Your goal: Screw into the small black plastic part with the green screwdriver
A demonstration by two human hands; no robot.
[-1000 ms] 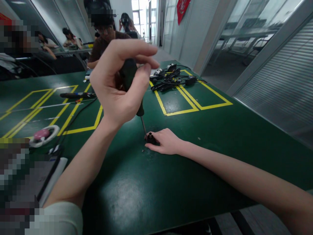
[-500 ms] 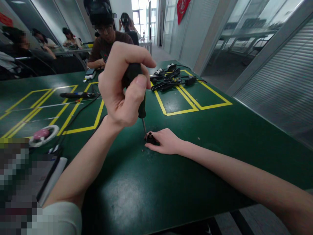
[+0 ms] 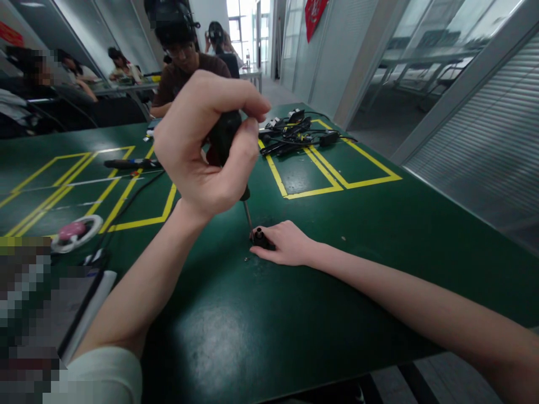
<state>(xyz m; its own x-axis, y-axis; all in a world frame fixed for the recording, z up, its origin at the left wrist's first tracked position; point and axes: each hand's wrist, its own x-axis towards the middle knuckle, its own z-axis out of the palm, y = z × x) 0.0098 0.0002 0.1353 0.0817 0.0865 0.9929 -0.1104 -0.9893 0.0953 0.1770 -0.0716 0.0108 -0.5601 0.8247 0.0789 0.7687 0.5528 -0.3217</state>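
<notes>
Your view is dim and cool-toned, brightest at the tall, pale-framed window (image 3: 238, 28) at the back, which washes out to white; hazy glare sits on the glossy dark-green tabletop (image 3: 379, 219) nearest you, with soft darkness beside your bare left forearm (image 3: 155, 280); the wide lens stretches your bare right forearm (image 3: 379, 280) and slants the grey partition with slatted blinds (image 3: 484, 168); coarse pixel blocks hide the lower left corner; distant seated people look soft, and the small black cylindrical part (image 3: 259, 235) within your right hand (image 3: 289, 244) loses detail in its darkness.
</notes>
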